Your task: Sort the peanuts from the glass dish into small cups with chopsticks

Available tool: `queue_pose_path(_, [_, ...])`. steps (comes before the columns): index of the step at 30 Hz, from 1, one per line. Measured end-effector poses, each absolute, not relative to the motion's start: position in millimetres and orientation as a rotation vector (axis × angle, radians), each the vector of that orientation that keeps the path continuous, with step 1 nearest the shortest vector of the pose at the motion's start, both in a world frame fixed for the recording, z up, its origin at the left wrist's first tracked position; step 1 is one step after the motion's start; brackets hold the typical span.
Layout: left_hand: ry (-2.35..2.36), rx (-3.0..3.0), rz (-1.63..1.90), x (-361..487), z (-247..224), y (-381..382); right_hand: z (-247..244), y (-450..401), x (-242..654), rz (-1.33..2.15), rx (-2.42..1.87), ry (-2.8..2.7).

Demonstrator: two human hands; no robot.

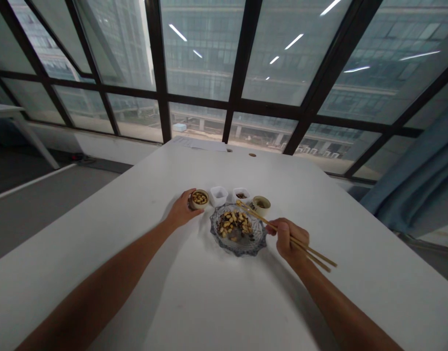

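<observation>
My left hand [182, 209] is wrapped round a small round cup [200, 205] with yellowish pieces inside, left of the glass bowl. My right hand [290, 237] grips wooden chopsticks [260, 216], whose tips are over the far rim of the bowl. A light piece appears at the tips. The scalloped glass bowl [260, 239] holds a heap of pale nut-like pieces [229, 223] with dark bits among them. Behind it stand a white square dish [218, 196], a second white dish [241, 195] with dark bits in it, and a cream cup [262, 205] with dark marks on its side.
All this stands on a white table [209, 307]. Papers [205, 145] and two small round brown spots [252, 155] are at its far edge. Beyond are dark-framed windows, with a blue curtain [414, 185] at the right and another white table [6, 111] far left.
</observation>
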State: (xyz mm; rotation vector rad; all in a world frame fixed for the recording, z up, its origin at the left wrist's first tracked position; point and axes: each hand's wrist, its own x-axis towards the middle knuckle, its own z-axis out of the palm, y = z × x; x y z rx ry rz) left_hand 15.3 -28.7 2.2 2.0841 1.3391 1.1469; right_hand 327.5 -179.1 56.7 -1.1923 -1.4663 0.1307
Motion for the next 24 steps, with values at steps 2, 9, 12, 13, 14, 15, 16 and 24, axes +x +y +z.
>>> queue_pose_path(2, [1.337, 2.081, 1.15, 16.4, 4.4, -30.3, 58.9, -177.5, 322.1, 0.127, -1.175, -1.456])
queue_pose_path(9, [1.26, 2.055, 1.281, 23.2, 9.7, -35.5, 78.3, -145.6, 273.5, 0.487, -1.112, -1.312])
queue_pose_path(12, [1.207, 2.066, 1.295, 24.5, 10.3, -36.7, 87.0, -131.4, 253.1, 0.569, -1.095, -1.411])
queue_pose_path(13, [1.201, 2.07, 1.295, 24.7, 10.1, -36.7, 88.2, -126.9, 248.2, 0.603, -1.099, -1.439])
queue_pose_path(14, [1.2, 2.073, 1.293, 24.8, 9.7, -36.7, 88.7, -122.7, 244.4, 0.624, -1.11, -1.47])
queue_pose_path(15, [1.202, 2.075, 1.29, 24.7, 9.2, -36.4, 88.6, -118.9, 241.6, 0.638, -1.121, -1.502])
queue_pose_path(16, [1.207, 2.074, 1.285, 24.7, 8.5, -36.0, 88.3, -115.7, 239.7, 0.642, -1.133, -1.529])
queue_pose_path(24, [1.276, 2.064, 1.234, 24.4, 2.9, -32.3, 99.7, -124.2, 255.7, 0.637, -1.129, -1.452])
